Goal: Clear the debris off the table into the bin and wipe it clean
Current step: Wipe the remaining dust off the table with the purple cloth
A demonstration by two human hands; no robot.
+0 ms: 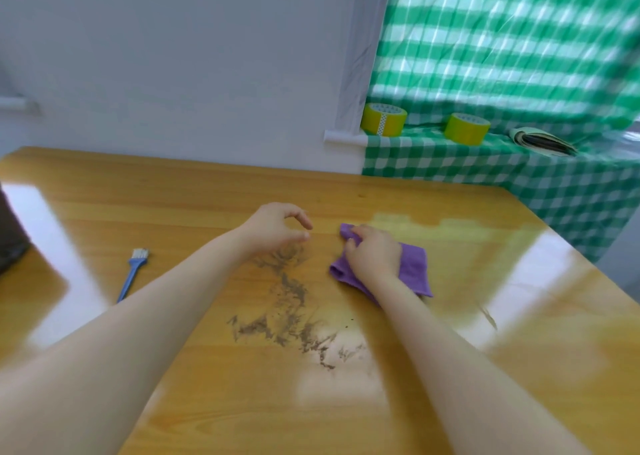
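My right hand (375, 255) grips the purple cloth (412, 264), covering much of it, right of the dark debris (291, 295) smeared mid-table (173, 194). My left hand (273, 227) hovers at the debris's far end, fingers loosely curled, holding nothing. My left forearm hides the near end of the blue brush (133, 271). A dark shape (8, 239) is cut off at the left edge.

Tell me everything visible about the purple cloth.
The cloth is purple, soft-looking fabric, folded with a rumpled left edge. It lies flat on the wooden table, right of the dark debris and apart from it. The right hand lies on it, fingers pinching its far corner; the forearm hides part of its near edge.
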